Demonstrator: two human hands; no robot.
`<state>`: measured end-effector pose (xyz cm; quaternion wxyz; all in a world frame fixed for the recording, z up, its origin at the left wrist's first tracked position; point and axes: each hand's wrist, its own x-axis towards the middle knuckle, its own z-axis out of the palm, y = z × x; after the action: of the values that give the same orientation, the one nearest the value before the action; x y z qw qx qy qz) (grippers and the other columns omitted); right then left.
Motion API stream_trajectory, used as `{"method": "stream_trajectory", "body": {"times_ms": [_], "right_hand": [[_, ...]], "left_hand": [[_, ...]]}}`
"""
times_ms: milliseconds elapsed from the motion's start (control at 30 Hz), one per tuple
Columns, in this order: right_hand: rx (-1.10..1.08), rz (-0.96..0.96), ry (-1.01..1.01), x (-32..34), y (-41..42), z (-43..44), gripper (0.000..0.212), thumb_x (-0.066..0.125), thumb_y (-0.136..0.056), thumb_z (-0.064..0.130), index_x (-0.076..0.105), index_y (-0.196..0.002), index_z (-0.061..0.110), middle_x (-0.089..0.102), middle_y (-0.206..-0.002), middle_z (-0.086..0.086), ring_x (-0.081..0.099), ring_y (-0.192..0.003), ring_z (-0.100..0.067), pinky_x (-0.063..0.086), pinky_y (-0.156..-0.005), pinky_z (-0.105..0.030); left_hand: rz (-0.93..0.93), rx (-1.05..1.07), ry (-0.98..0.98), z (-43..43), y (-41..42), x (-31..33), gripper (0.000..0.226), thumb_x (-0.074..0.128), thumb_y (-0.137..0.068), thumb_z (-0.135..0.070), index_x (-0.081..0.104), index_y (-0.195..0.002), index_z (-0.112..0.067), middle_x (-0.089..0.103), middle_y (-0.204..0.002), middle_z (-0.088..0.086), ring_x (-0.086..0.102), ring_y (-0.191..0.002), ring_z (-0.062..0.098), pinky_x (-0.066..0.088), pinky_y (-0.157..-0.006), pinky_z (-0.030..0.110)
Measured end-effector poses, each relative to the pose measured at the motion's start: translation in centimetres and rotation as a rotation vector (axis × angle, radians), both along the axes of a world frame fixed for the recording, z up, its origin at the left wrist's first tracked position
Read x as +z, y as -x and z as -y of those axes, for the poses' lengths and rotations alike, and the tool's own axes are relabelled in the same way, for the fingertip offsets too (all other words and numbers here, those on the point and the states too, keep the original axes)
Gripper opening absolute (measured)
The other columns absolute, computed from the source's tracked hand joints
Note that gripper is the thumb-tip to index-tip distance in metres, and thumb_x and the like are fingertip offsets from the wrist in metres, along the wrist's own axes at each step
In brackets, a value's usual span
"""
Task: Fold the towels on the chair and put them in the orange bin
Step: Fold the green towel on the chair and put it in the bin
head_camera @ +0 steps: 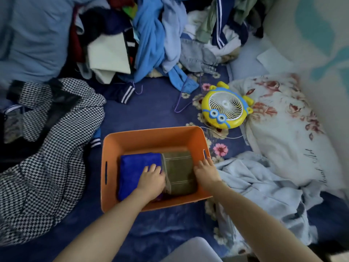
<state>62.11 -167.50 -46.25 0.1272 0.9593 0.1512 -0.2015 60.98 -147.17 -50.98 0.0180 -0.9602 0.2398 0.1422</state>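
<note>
**A:** Where are the towels right now?

**B:** Two folded towels lie side by side in the orange bin (151, 138), which sits on a bed covered by a dark blue floral sheet (151, 114). The blue towel (136, 167) fills the bin's left half; the olive towel (179, 167) fills the right half, its long axis running from the near wall toward the far wall.

**A:** And the hands?

**B:** The left hand (151, 176) rests palm down where the two towels meet, fingers spread loosely and not gripping. The right hand (205, 170) lies at the bin's right wall, fingers relaxed and open, touching the olive towel's right edge just below the handle slot.

**A:** So which towel sits between them?

**B:** The olive one; it is bracketed by both hands, so either could press it flat. The chair is not clearly in view. A yellow toy fan (225, 106) lies beyond the bin.
</note>
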Motion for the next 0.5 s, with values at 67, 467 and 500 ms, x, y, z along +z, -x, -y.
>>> {"method": "stream_trajectory", "body": {"times_ms": [67, 467, 500], "right_hand": [[-0.018, 0.014, -0.024, 3.0, -0.2, -0.4, 0.024, 0.05, -0.079, 0.009, 0.073, -0.085, 0.005, 0.067, -0.096, -0.019, 0.059, -0.107, -0.036, 0.038, -0.104, -0.051], [0.054, 0.266, -0.02, 12.5, 0.2, -1.7, 0.03, 0.058, -0.084, 0.021, 0.059, -0.114, 0.013, 0.053, -0.126, -0.012, 0.038, -0.13, -0.029, 0.014, -0.114, -0.052], [0.054, 0.278, -0.018, 12.5, 0.2, -1.5, 0.033, 0.049, -0.09, 0.021, 0.053, -0.122, 0.013, 0.047, -0.133, -0.011, 0.029, -0.135, -0.028, 0.006, -0.115, -0.051]], "left_hand": [[0.088, 0.028, 0.015, -1.4, 0.1, 2.3, 0.019, 0.076, -0.047, -0.032, 0.069, -0.056, -0.017, 0.067, -0.07, 0.0, 0.065, -0.071, 0.023, 0.053, -0.06, 0.032], [0.394, 0.198, 0.159, -6.3, 0.8, 12.5, 0.03, 0.089, -0.044, -0.025, 0.071, -0.067, -0.014, 0.071, -0.084, 0.007, 0.068, -0.079, 0.026, 0.055, -0.059, 0.037], [0.425, 0.209, 0.162, -6.4, 0.8, 13.2, 0.03, 0.089, -0.044, -0.025, 0.071, -0.065, -0.014, 0.071, -0.084, 0.007, 0.068, -0.079, 0.026, 0.055, -0.06, 0.037]]}}
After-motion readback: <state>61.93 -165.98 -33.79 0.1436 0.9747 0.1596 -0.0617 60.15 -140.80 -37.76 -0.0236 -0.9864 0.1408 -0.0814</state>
